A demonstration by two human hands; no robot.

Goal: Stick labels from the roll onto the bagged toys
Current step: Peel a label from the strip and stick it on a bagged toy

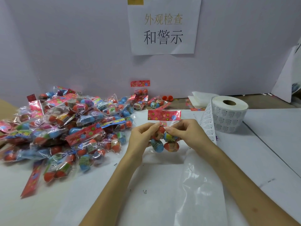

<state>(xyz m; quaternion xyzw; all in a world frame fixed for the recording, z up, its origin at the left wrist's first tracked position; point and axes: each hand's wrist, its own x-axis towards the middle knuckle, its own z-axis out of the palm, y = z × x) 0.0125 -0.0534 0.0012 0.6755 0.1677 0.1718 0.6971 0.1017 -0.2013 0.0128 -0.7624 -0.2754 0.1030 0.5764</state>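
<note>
Both hands hold one bagged toy (164, 142) above the white table (260, 152): a clear bag of several red and blue eggs under a red flowered header card. My left hand (141, 136) pinches the bag's left side just under the card. My right hand (185, 132) pinches its right side. The label roll (229, 113) lies flat to the right, and its printed strip (206, 126) trails down behind my right hand. A big pile of bagged toys (65, 126) covers the table's left.
A printed paper sign (164, 26) is taped to the grey back wall. More bagged toys (143, 101) lie along the wall. Folded white sheets (200, 98) sit behind the roll. An empty clear bag (198, 185) lies under my right forearm.
</note>
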